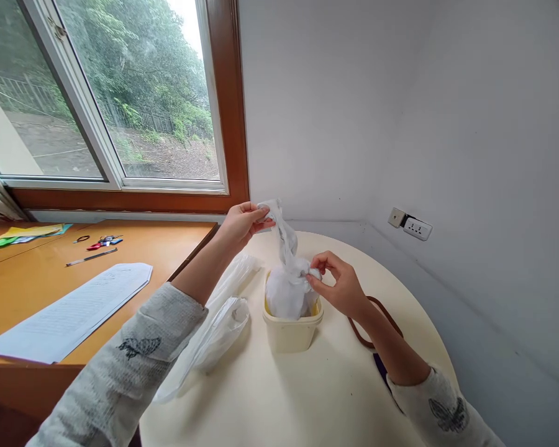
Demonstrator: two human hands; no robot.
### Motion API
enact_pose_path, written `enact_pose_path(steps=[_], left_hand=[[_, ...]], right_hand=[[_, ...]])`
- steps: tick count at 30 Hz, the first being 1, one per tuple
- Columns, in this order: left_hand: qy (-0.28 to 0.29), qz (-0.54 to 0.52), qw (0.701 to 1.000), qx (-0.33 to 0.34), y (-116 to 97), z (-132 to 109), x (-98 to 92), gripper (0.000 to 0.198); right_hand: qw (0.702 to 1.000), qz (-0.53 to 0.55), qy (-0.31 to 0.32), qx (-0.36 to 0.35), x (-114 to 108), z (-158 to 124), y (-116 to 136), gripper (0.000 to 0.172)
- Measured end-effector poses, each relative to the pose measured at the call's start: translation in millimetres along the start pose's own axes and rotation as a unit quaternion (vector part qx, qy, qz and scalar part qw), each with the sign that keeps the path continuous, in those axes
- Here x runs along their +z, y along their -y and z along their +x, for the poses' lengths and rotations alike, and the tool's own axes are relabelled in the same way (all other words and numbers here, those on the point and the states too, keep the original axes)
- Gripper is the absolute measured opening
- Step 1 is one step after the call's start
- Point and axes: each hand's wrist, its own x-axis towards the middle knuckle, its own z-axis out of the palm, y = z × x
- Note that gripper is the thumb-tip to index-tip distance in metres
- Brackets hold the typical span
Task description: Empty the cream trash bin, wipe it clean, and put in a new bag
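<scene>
A white plastic bag (286, 298) sits bunched in a cream-coloured plastic tub (291, 335) on the round table. Its twisted neck rises up and to the left. My left hand (245, 225) pinches the upper end of that neck, held above the tub. Lower down, at the tub's right side, my right hand (338, 282) pinches a gathered, knot-like part of the same bag between thumb and fingers. What the bag holds, if anything, is hidden. Left of the tub lies another crumpled translucent plastic bag (221, 329), touched by neither hand.
A brown strap (364, 340) with a dark purple item lies partly under my right forearm on the round table (270, 397). On the wooden desk (177, 239) at left are papers (74, 313), a pen (92, 257) and keys (105, 242). Walls and a window stand behind.
</scene>
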Motion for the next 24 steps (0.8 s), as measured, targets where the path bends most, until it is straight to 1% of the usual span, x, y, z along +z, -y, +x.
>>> enact_pose_path(steps=[1, 3, 4, 5, 6, 8, 10, 11, 12, 14, 15, 16, 17, 19, 21, 22, 23, 24], left_hand=[[0.006, -0.019, 1.000, 0.016, -5, -2, 1.4, 0.034], [0.032, -0.040, 0.997, 0.053, -16, -8, 6.3, 0.033], [0.047, -0.042, 0.995, 0.071, -22, -12, 9.7, 0.032], [0.061, -0.040, 0.994, 0.087, -29, -15, 13.7, 0.031], [0.070, -0.035, 0.992, 0.101, -36, -17, 18.4, 0.029], [0.068, -0.024, 0.990, 0.124, -51, -21, 29.4, 0.026], [0.060, -0.013, 0.988, 0.141, -66, -22, 41.3, 0.024], [0.060, -0.010, 0.987, 0.150, -72, -22, 46.8, 0.024], [0.063, -0.010, 0.985, 0.160, -77, -20, 51.5, 0.025], [0.069, -0.013, 0.983, 0.173, -82, -17, 56.5, 0.023], [0.068, -0.012, 0.983, 0.171, -81, -15, 56.2, 0.018], [0.066, -0.009, 0.984, 0.164, -77, -13, 53.7, 0.011], [0.064, -0.003, 0.986, 0.151, -72, -11, 49.0, 0.002], [0.066, 0.019, 0.991, 0.115, -54, -11, 34.1, 0.036], [0.083, 0.058, 0.993, 0.066, -32, -17, 15.7, 0.068], [0.093, 0.088, 0.991, 0.039, -20, -23, 7.1, 0.078], [0.116, 0.119, 0.986, 0.012, -9, -30, -0.3, 0.085], [0.151, 0.143, 0.978, -0.017, 1, -38, -5.9, 0.088]], right_hand=[[0.999, 0.028, -0.007, 0.031, -1, 1, -1, 0.015], [0.992, 0.083, 0.001, 0.099, -5, 5, -4, 0.017], [0.988, 0.098, 0.011, 0.121, -7, 8, -5, 0.020], [0.986, 0.101, 0.022, 0.128, -10, 10, -4, 0.023], [0.988, 0.093, 0.032, 0.121, -13, 12, -3, 0.025], [0.992, 0.057, 0.066, 0.088, -16, 16, 1, 0.035], [0.990, 0.018, 0.131, 0.056, -15, 19, 7, 0.048], [0.985, 0.004, 0.168, 0.047, -13, 20, 9, 0.051], [0.978, -0.005, 0.202, 0.045, -10, 21, 10, 0.051], [0.969, -0.011, 0.236, 0.065, -2, 23, 9, 0.036], [0.968, -0.007, 0.238, 0.082, 2, 25, 7, 0.028], [0.968, 0.000, 0.230, 0.100, 6, 27, 4, 0.024], [0.970, 0.008, 0.215, 0.116, 9, 30, 0, 0.023], [0.976, 0.034, 0.167, 0.137, 12, 38, -5, 0.025], [0.979, 0.081, 0.113, 0.147, 12, 48, -7, 0.026], [0.977, 0.120, 0.092, 0.152, 12, 52, -7, 0.027], [0.970, 0.169, 0.078, 0.157, 11, 55, -6, 0.027], [0.959, 0.222, 0.072, 0.160, 10, 58, -4, 0.026]])
